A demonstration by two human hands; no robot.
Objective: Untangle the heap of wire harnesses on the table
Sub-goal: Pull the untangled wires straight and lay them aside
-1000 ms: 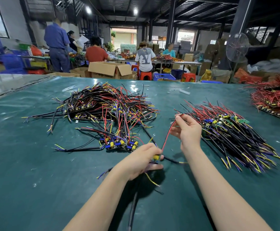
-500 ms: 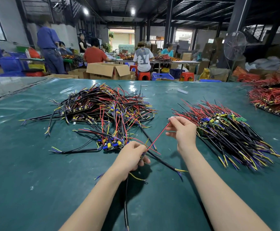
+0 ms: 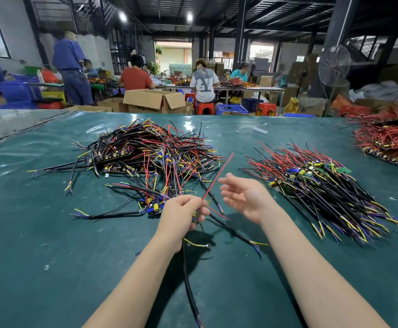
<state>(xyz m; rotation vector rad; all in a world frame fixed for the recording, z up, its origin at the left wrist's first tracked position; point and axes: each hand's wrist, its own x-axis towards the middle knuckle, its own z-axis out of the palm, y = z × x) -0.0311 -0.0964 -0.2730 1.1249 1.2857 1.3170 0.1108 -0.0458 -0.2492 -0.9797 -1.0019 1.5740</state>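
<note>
A tangled heap of wire harnesses (image 3: 146, 152), black, red and yellow with small blue and yellow parts, lies on the green table (image 3: 39, 245) left of centre. My left hand (image 3: 181, 215) is closed on one wire harness; its red wire (image 3: 218, 177) sticks up to the right and its black cable (image 3: 188, 285) trails toward me. My right hand (image 3: 245, 196) hovers just right of it, fingers spread, holding nothing. A combed-out pile of harnesses (image 3: 323, 190) lies to the right, wires fanned the same way.
A further pile of red-wired harnesses (image 3: 387, 140) sits at the table's far right edge. A loose harness with a black cable (image 3: 113, 214) lies beside my left hand. Beyond the table are cardboard boxes (image 3: 153, 100), stools and several people at other benches.
My right hand has let go of the red wire and opened; the wire now springs up free from my left hand. My left hand has moved slightly away from me.
</note>
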